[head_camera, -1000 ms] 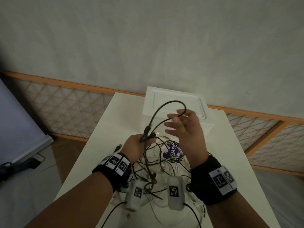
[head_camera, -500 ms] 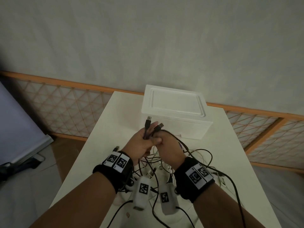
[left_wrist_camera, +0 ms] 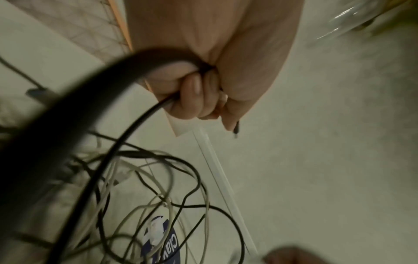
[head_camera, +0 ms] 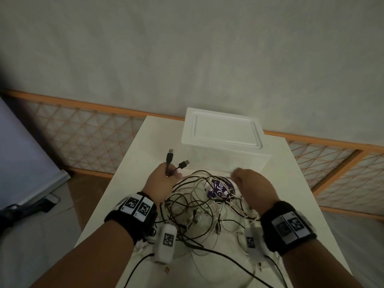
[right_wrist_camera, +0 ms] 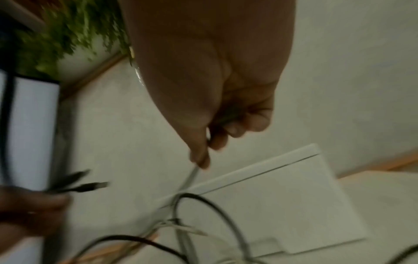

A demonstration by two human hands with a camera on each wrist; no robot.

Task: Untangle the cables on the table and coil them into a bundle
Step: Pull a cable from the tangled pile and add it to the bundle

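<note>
A tangle of black and white cables [head_camera: 199,206] lies on the white table [head_camera: 133,154] between my forearms. My left hand [head_camera: 172,173] grips a black cable [left_wrist_camera: 135,123] in a fist [left_wrist_camera: 199,100], at the tangle's far left edge. Its two USB plugs [head_camera: 170,154] [head_camera: 184,163] stick up above the fingers. My right hand [head_camera: 235,175] hovers over the tangle's far right side with curled fingers. In the right wrist view it [right_wrist_camera: 212,142] pinches a thin white cable [right_wrist_camera: 192,176] that runs down into the tangle [right_wrist_camera: 181,225].
A white lidded box [head_camera: 224,134] stands just behind the hands at the table's far end. A purple printed label [head_camera: 219,189] lies under the cables. An orange lattice fence [head_camera: 83,129] runs behind the table, and floor drops off on both sides.
The right hand first lifted a black loop, then met the left hand. It has now moved off to the right, leaving both plug ends in the left hand.
</note>
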